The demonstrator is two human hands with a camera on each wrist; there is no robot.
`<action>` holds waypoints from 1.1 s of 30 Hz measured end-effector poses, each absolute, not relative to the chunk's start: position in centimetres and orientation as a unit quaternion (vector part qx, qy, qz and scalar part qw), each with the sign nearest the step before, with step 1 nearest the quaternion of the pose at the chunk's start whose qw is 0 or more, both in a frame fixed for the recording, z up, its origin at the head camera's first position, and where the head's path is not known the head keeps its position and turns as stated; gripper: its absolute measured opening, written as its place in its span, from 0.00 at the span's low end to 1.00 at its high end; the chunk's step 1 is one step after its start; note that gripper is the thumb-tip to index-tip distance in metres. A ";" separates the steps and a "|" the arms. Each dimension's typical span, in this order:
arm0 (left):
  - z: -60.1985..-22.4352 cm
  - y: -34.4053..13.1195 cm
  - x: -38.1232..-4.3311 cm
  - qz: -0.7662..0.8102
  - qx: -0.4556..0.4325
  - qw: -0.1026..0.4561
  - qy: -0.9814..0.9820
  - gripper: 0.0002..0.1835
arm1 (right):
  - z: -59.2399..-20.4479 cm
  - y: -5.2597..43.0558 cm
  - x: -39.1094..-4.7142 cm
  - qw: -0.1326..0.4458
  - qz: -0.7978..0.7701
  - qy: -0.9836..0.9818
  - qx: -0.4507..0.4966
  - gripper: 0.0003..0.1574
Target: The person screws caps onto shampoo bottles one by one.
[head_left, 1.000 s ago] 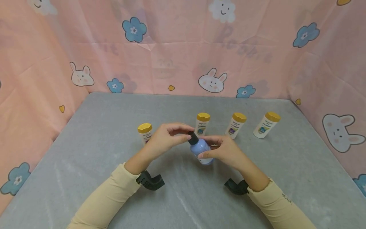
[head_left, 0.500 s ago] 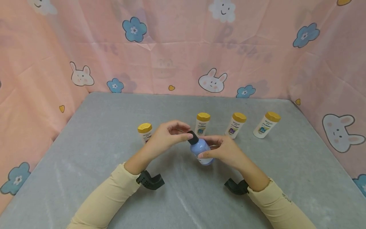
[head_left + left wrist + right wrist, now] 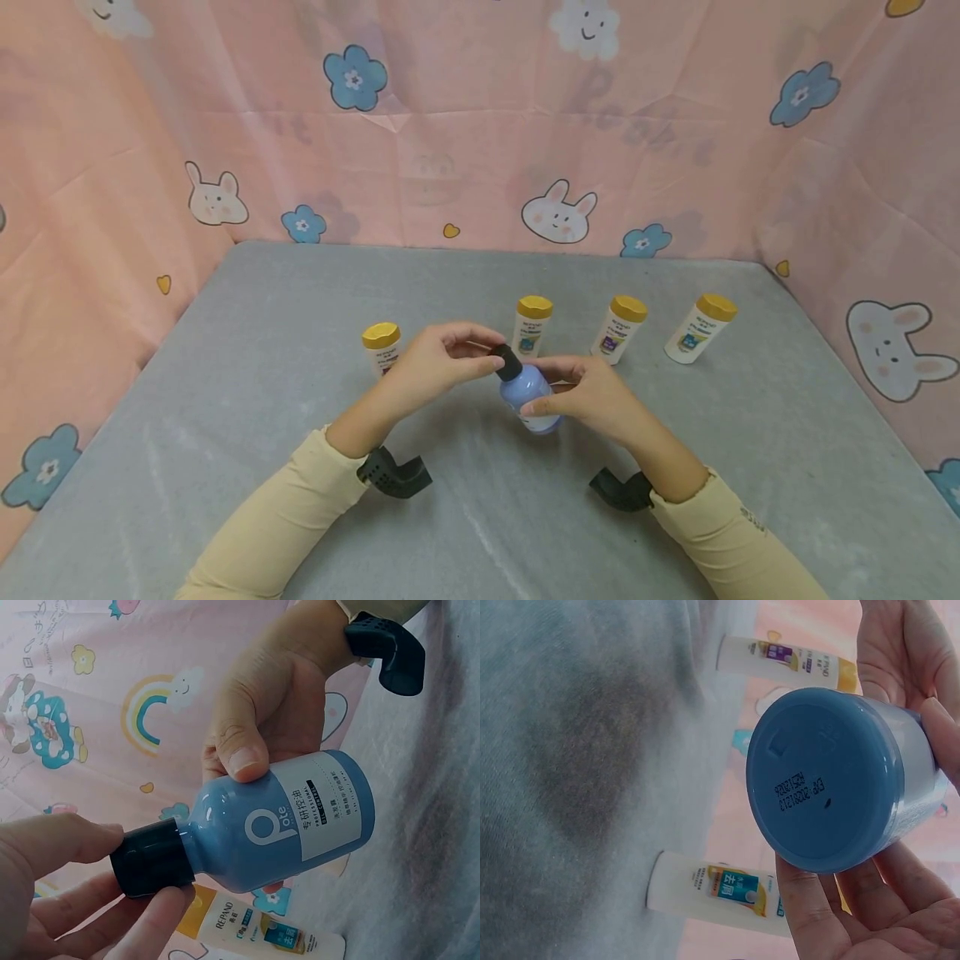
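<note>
A blue pump-less bottle with a black cap is held tilted above the table, its cap end toward the left. My left hand pinches the cap between thumb and fingers. Around the bottle's body my right hand curls, with the thumb on the near side. In the left wrist view the cap sits on the bottle's neck, and a white label shows on the body. The bottle's round base faces the right wrist camera, with printed date marks on it.
Beyond the right hand stand three white bottles with gold caps: one nearer the middle, one beside it, one farther right. Another white bottle is partly behind the left hand. A printed pink cloth surrounds the grey tabletop.
The left hand's fingers lifted slightly off the cap half a second ago and are back against it now. The right hand and the bottle have stayed almost still.
</note>
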State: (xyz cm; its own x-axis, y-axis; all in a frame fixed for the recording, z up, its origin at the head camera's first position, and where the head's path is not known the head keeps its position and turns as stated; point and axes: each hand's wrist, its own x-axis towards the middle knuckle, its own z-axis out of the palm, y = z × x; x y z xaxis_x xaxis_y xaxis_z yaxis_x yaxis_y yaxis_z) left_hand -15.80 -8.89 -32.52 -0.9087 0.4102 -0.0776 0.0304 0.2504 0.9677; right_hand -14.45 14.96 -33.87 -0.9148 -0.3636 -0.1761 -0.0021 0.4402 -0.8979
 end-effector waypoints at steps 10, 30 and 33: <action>-32.1 -9.0 -15.5 0.596 0.143 0.158 0.774 0.24 | -33.9 15.0 -14.5 0.177 -0.524 0.825 -0.115 0.37; -32.2 -8.8 -15.5 0.593 0.158 0.153 0.774 0.16 | -33.9 15.0 -14.3 0.185 -0.531 0.818 -0.118 0.37; -32.2 -8.8 -15.5 0.596 0.170 0.157 0.769 0.18 | -33.9 15.0 -14.3 0.184 -0.530 0.819 -0.118 0.37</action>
State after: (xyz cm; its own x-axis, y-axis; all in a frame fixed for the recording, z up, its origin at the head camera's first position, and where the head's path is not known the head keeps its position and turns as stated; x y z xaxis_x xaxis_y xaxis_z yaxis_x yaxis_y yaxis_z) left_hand -15.48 -8.80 -32.22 -0.8928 0.4488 -0.0376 0.0757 0.2318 0.9698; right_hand -14.31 15.00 -33.86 -0.9043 -0.3882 -0.1776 0.0031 0.4102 -0.9120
